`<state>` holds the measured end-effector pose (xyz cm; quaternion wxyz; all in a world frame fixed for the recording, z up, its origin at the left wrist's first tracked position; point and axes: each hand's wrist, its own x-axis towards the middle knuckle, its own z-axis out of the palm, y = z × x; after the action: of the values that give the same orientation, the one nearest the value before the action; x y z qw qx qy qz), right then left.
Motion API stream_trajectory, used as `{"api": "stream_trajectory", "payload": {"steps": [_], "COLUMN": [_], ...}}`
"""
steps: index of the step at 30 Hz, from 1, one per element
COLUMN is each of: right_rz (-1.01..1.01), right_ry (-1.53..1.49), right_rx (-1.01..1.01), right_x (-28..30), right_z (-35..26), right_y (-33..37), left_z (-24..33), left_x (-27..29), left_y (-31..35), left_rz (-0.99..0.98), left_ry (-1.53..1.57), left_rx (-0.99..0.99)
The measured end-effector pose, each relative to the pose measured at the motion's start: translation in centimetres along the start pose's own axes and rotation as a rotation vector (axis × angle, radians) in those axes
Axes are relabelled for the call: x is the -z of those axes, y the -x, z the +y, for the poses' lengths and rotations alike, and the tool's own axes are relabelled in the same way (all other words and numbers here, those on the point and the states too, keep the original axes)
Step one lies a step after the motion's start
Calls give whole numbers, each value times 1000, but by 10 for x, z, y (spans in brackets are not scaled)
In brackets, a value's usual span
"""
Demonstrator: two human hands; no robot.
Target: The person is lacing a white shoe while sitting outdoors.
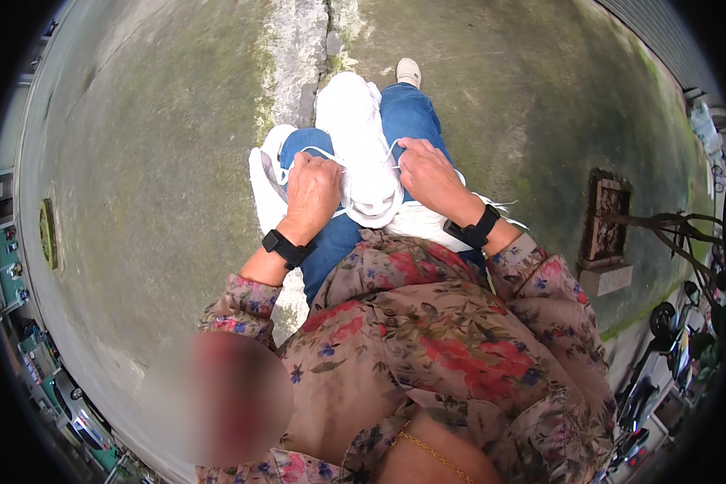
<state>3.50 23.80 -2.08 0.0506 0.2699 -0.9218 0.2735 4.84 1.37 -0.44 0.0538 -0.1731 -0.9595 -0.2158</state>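
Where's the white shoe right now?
In the head view, centre top: the white shoe lies on the lap over blue jeans, between the left hand and right hand.

We note soft, even daylight, no hard shadows. Fisheye bends edges; black vignette rings the rim. Blurred patch at 7 o'clock; centre sharp.

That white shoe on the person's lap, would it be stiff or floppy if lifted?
The white shoe probably holds its shape, since it sits rounded on the lap. Its laces look floppy, bending between the left hand and right hand. It seems light, resting unsupported on the thigh.
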Motion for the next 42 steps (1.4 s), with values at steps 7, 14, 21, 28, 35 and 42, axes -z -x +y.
{"api": "stream_trajectory", "payload": {"steps": [7,14,21,28,35,42], "right_rz": [-40,-119,-135,-137,-43,-240], "right_ry": [99,187,266,283,143,388], "right_rx": [-38,94,-63,-96,-113,171], "right_x": [-6,-6,-2,2,-7,3], "right_z": [-3,-8,-20,-15,-20,-28], "right_y": [-4,-11,-11,-10,-11,-21], "left_z": [5,3,22,18,6,16], "left_x": [6,2,-1,-12,-17,11], "left_y": [-5,-13,14,24,21,-5], "left_rz": [-98,-137,6,89,30,103], "left_ry": [-203,-184,-99,-152,378,171], "left_rx": [-95,-155,115,142,334,183]}}
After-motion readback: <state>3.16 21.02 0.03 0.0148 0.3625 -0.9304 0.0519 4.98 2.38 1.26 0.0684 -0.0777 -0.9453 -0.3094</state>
